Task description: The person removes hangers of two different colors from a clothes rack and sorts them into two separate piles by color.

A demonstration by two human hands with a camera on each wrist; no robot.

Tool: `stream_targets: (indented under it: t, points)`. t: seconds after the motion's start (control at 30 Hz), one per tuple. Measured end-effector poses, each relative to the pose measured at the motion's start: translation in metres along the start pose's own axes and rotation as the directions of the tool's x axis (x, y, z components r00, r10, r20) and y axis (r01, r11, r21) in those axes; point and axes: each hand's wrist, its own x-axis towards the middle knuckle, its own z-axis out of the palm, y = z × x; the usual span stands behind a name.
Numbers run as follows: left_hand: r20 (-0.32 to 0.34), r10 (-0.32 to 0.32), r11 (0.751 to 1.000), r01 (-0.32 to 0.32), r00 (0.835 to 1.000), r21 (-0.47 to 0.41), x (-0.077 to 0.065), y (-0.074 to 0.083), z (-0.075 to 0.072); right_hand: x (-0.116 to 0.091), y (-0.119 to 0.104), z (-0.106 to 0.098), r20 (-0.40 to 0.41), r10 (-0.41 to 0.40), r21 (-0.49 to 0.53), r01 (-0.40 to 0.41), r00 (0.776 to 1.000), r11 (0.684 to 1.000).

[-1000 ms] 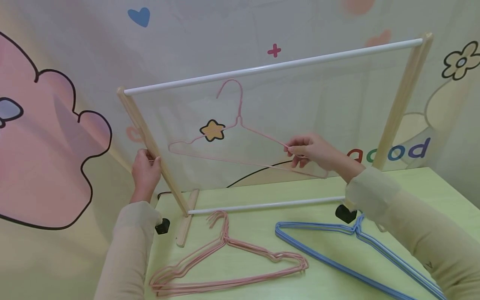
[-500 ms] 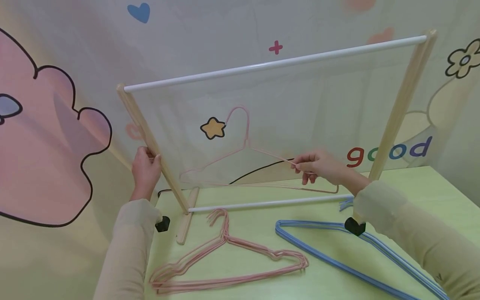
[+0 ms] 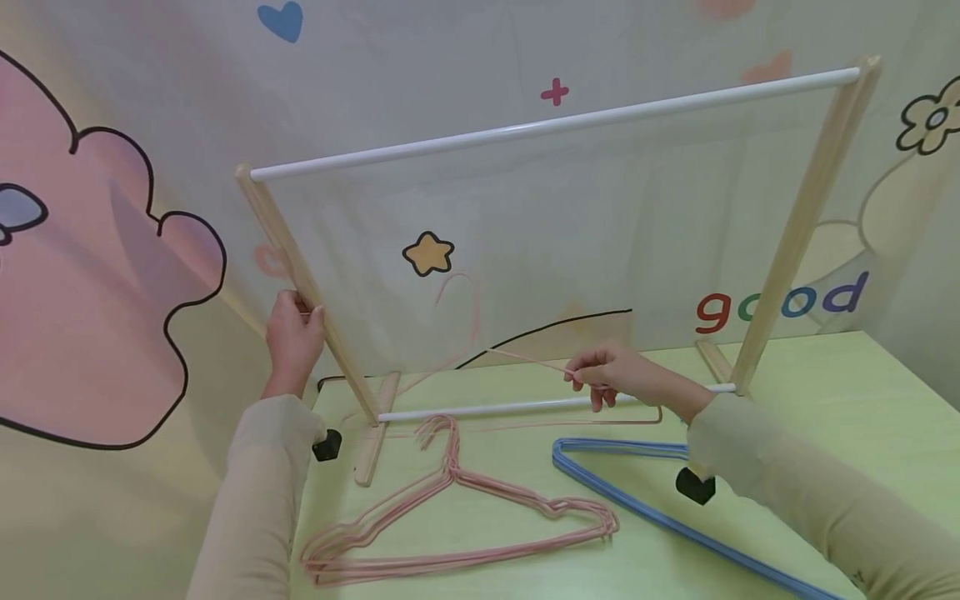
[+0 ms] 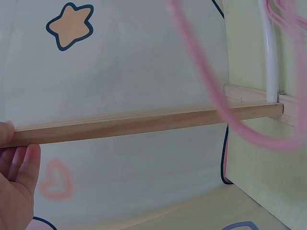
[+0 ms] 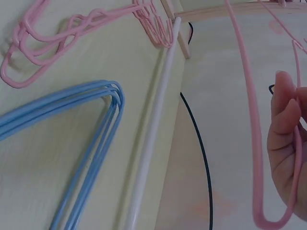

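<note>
My left hand grips the left wooden post of a tabletop rack, thumb on one side and fingers on the other in the left wrist view. My right hand pinches the sloping shoulder of one pink wire hanger between thumb and fingers. This hanger is held hook up, well below the rack's white top bar, its lower wire overlapping the bottom bar in the head view. In front lies a stack of pink hangers, hooks pointing away from me.
Blue hangers lie stacked on the pale green table at right, partly behind my right sleeve. The right wooden post stands beyond that arm. A printed curtain hangs close behind the rack.
The pink hanger in my right hand has come down, from just under the top bar to near the bottom bar. My left hand stays on the post.
</note>
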Motion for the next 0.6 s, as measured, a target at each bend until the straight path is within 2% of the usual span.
stream_targets:
  t: [0.2, 0.6]
  points:
    - [0.018, -0.018, 1.0, 0.018, 1.0, 0.001, 0.001, 0.002, 0.0, 0.004, 0.014, 0.019, 0.073, -0.001, 0.034, -0.002, 0.997, 0.999]
    - [0.022, -0.032, 0.999, 0.032, 0.999, -0.001, -0.001, 0.003, 0.0, 0.009, 0.037, 0.061, 0.113, 0.017, 0.081, -0.026, 0.993, 0.996]
